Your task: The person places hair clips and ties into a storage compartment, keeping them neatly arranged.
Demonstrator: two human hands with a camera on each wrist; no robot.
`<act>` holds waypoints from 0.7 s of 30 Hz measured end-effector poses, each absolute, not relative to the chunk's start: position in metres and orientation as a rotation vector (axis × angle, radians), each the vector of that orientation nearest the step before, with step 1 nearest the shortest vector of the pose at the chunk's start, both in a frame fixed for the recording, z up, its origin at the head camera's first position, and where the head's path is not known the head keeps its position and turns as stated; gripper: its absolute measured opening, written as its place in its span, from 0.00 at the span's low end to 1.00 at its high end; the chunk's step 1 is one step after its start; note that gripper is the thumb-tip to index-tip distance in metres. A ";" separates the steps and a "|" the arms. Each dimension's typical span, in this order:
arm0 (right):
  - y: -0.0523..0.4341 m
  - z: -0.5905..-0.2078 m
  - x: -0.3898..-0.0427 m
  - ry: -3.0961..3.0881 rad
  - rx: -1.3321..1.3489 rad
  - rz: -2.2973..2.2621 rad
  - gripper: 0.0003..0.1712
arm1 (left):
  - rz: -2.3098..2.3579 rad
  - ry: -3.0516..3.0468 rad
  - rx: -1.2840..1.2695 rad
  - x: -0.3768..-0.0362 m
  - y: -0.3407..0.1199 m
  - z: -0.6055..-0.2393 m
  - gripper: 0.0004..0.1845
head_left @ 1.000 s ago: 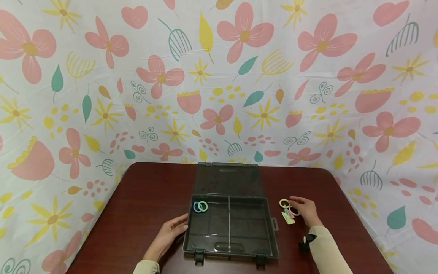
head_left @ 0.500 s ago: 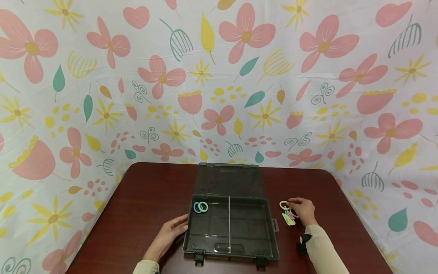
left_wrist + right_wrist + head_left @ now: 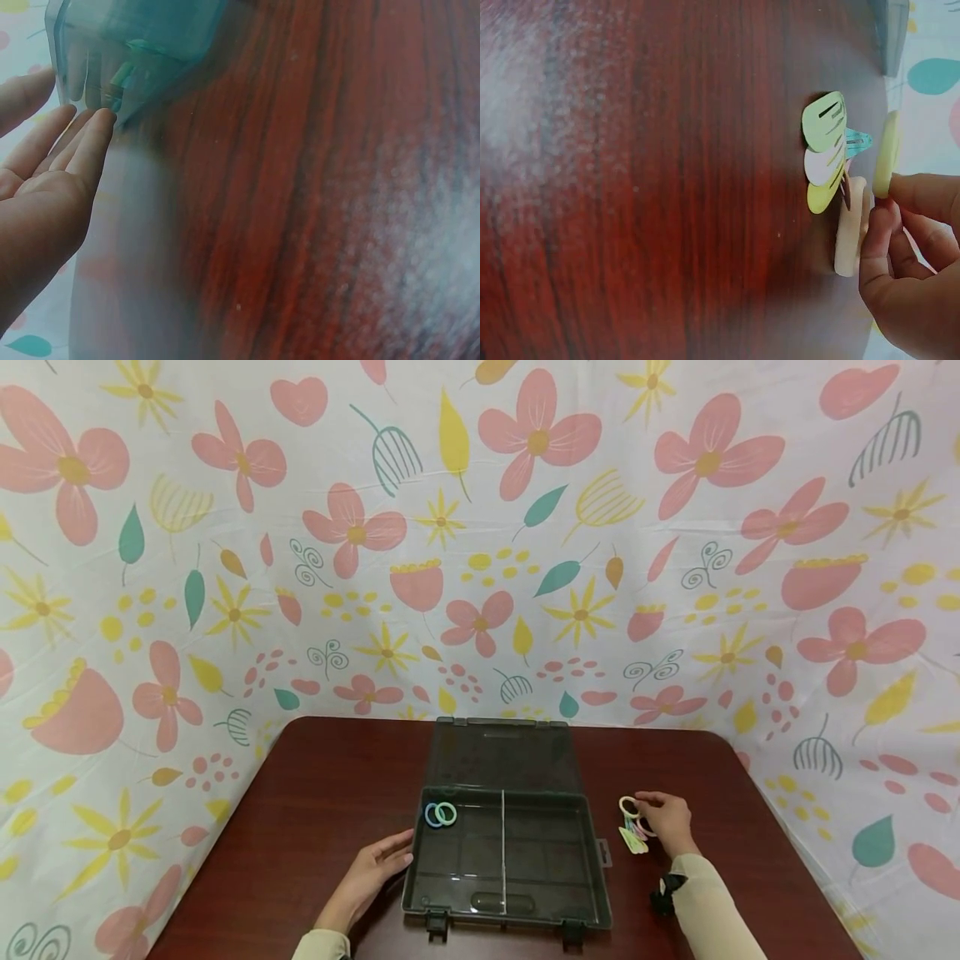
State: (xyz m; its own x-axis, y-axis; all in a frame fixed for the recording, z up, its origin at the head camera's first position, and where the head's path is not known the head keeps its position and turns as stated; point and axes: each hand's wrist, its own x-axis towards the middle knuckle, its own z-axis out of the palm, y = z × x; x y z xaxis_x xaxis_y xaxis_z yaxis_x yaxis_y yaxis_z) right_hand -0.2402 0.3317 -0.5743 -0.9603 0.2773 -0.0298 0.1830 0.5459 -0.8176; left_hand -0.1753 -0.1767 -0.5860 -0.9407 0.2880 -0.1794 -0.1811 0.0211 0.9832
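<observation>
Between right thumb and fingertips, my right hand (image 3: 670, 822) pinches a pale yellow hair tie (image 3: 886, 154), which stands on edge above the table in the right wrist view. Just below it lie a pinkish hair tie (image 3: 848, 236) and a fan of snap hair clips: green (image 3: 821, 127), white (image 3: 821, 166), yellow (image 3: 823, 196) and teal (image 3: 859, 141). My left hand (image 3: 367, 872) rests with extended fingers against the left wall of a dark see-through plastic box (image 3: 410, 868). A blue hair tie (image 3: 428, 815) and a mint hair tie (image 3: 453, 815) overlap in its left compartment's back corner.
The box's lid (image 3: 501, 756) lies folded back toward the patterned curtain (image 3: 480, 527). A pale divider (image 3: 503, 852) splits the box in two. Latches (image 3: 437, 925) stick out at its front, and a handle tab (image 3: 604, 852) on its right. The table (image 3: 337, 777) is dark red wood.
The right fingers have taken hold of the yellow hair tie, which has tipped up and shifted slightly right. The left hand and the box have stayed in place.
</observation>
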 end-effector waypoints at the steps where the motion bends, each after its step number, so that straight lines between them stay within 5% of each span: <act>1: 0.331 -0.574 -0.240 -2.669 -0.396 1.376 0.17 | 1.987 1.977 0.111 -0.175 -0.177 -0.586 0.29; 21: 0.296 -0.535 -0.244 -2.518 -0.315 1.618 0.19 | 2.005 1.959 0.107 -0.175 -0.176 -0.586 0.29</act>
